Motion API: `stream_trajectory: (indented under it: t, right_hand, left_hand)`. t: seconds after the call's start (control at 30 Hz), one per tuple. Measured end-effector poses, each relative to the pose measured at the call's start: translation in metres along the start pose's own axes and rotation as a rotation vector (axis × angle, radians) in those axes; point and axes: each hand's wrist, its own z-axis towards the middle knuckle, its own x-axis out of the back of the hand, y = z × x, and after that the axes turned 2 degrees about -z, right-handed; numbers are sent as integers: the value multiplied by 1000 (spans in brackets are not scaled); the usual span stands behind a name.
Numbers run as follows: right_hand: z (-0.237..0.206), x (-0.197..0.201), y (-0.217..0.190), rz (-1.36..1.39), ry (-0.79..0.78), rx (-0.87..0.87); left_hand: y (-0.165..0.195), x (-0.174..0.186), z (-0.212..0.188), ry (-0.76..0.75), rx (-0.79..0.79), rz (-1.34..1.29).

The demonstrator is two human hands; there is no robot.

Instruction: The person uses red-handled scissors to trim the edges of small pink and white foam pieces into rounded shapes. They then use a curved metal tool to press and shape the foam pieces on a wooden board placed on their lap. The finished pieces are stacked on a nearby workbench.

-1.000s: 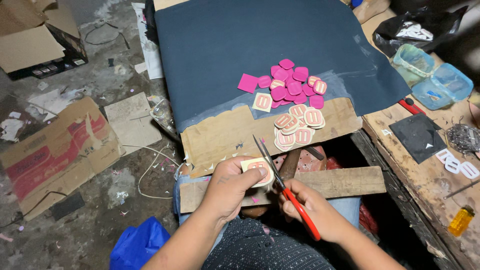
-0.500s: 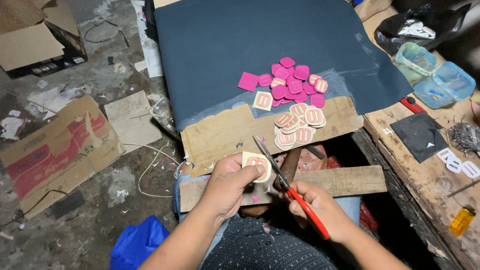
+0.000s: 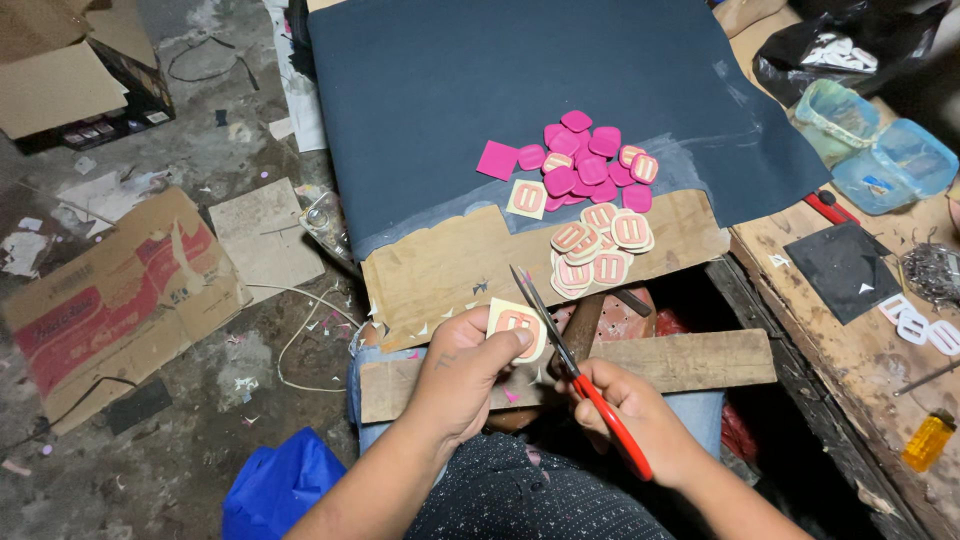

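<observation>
Left hand (image 3: pixel 468 362) pinches patch (image 3: pixel 517 327); scissors (image 3: pixel 580 380), apparently open, at its right edge.

The right hand (image 3: pixel 625 405) hides the scissors' (image 3: pixel 570 365) handle loops, seemingly red.

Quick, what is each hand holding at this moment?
Left hand: closed on a cream patch with pink shape.
Right hand: closed on red-handled scissors, blades at the patch.

Cream patch (image 3: pixel 518 325) with pink emblem, tilted, just below wooden board (image 3: pixel 450 270); red-handled scissors (image 3: pixel 575 370) touched its right edge.
</observation>
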Motion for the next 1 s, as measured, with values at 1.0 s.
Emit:
stream_trajectory:
  t: [1.0]
  right_hand:
    - [-6, -7, -8, -169, 3, 76]
  left_hand:
    - [3, 8, 0, -23, 49, 17]
